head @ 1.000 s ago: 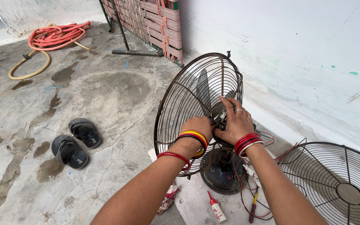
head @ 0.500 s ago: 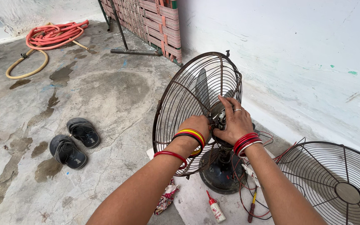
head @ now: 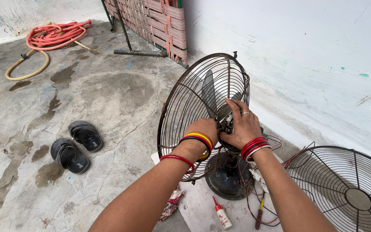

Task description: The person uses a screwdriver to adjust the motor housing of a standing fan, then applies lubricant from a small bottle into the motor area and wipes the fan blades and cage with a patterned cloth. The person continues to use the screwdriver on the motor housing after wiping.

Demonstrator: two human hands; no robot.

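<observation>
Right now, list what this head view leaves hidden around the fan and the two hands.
- Head view: the left hand's fingertips are hidden behind its own knuckles.
- The motor part gripped by the right hand is covered by both hands.
- The loose grille is cut off by the right and bottom edges.
- The small bottle's label is too small to make out.
- The fan's base is partly screened by the wire guard.

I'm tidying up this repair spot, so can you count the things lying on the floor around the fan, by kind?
Sandals: 2
Detached fan guard: 1
Small glue bottle: 1
Screwdriver: 1
Crumpled cloth: 1
Coiled hoses: 1 pile
Total: 7
</observation>
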